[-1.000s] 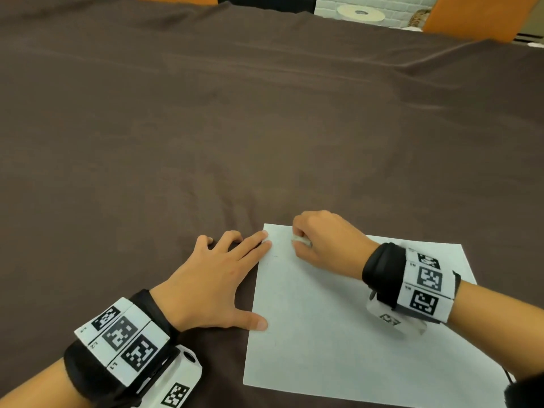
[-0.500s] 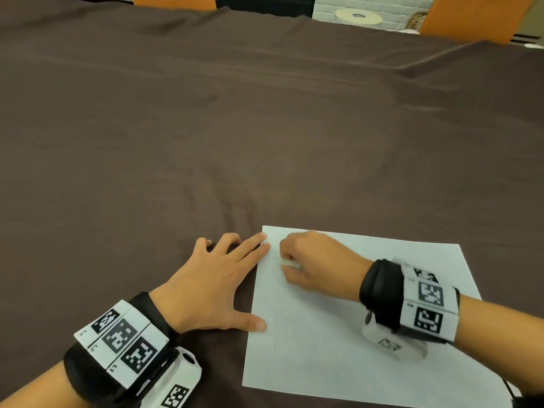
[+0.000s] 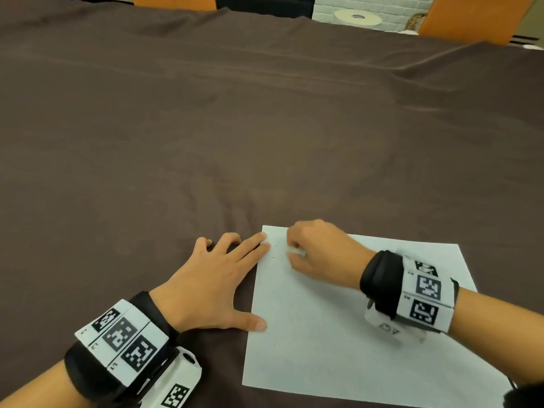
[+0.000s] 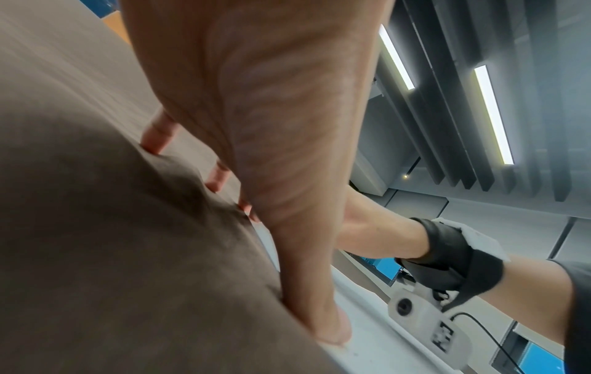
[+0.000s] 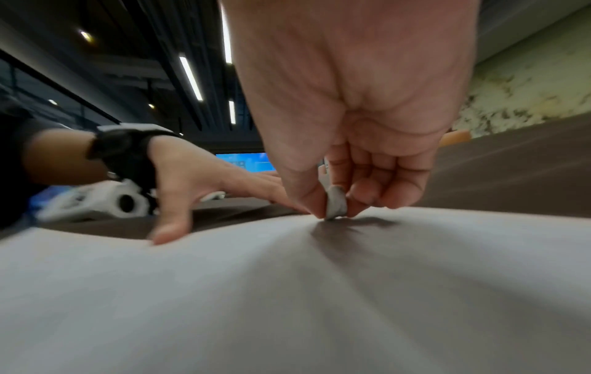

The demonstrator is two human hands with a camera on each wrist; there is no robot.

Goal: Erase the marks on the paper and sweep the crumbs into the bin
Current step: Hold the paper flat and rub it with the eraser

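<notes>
A white sheet of paper (image 3: pixel 338 334) lies on the brown tablecloth near the front edge. My right hand (image 3: pixel 312 248) pinches a small grey-white eraser (image 3: pixel 296 252) between thumb and fingers and presses its tip onto the paper near the far left corner; the right wrist view shows the eraser (image 5: pixel 336 205) touching the sheet (image 5: pixel 288 303). Faint pencil marks (image 3: pixel 273 258) show just left of the eraser. My left hand (image 3: pixel 217 278) lies flat and spread, with fingertips and thumb pressing the paper's left edge. No bin is in view.
The brown tablecloth (image 3: pixel 235 128) covers the whole table and is wrinkled around the paper's far corner. Orange chair backs (image 3: pixel 471 16) and a white round object (image 3: pixel 357 16) stand beyond the far edge.
My right hand with the eraser has rubbed back and forth near the paper's far left corner, first sliding left and toward me, then back. The left hand has stayed put.
</notes>
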